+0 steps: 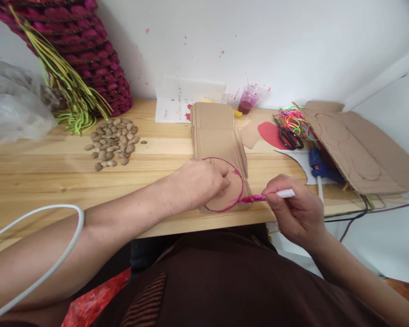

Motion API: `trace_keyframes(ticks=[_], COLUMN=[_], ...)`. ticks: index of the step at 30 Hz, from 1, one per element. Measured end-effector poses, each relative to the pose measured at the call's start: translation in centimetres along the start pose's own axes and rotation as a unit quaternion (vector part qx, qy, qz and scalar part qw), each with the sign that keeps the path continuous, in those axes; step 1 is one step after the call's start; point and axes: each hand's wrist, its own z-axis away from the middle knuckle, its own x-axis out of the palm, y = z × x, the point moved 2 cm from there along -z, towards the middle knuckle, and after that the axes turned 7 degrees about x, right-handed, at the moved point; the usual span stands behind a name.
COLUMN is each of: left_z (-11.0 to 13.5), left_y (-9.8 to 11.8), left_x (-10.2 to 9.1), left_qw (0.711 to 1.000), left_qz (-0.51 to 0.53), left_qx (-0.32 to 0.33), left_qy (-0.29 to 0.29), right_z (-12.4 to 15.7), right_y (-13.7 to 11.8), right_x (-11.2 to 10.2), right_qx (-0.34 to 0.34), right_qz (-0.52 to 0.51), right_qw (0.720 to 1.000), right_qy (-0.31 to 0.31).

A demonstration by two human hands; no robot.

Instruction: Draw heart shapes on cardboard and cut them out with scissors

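A round cardboard disc (230, 190) with a magenta painted edge lies on a cardboard piece (213, 141) near the table's front edge. My left hand (206, 181) rests on the disc with its fingers curled down against it; the fingertips are partly hidden. Between the thumb and fingers of my right hand (295, 209) is a paintbrush (257, 198) with a white end and a magenta-stained front. Its tip touches the right rim of the disc. A magenta smudge marks the disc's upper right.
Behind stands a plastic cup (247, 102) of magenta liquid. To the right are black scissors (291, 138), a blue glue gun (315, 161), colourful strings (295, 120) and a leaning cardboard box (364, 145). Nut shells (114, 141) and a magenta woven piece (88, 59) are left. A white cable (78, 227) crosses my left arm.
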Motion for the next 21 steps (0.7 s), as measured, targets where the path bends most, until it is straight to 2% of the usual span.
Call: trace_keyframes(ticks=[5,11,15,21], left_z=[-0.1,0.0,0.1,0.0], left_y=[0.1,0.2,-0.3,-0.5], left_x=[-0.5,-0.5,-0.2,-1.2], left_qw=[1.000,1.000,0.999,0.998], left_qz=[0.005,-0.002,0.004,0.058], left_qx=[-0.015,-0.010,0.012,0.006], left_qy=[0.007,0.019,0.034,0.010], right_z=[-0.4,-0.3,-0.1,-0.3], right_y=[-0.4,-1.7,-2.5,-3.3], right_x=[0.0,0.3,0.6,1.7], right_qx=[-0.033,-0.084,-0.093,-0.104], right_qz=[0.027,0.029,0.008,-0.043], right_qw=[0.999,0.996,0.995,0.992], right_qy=[0.013,-0.010,-0.021,-0.056])
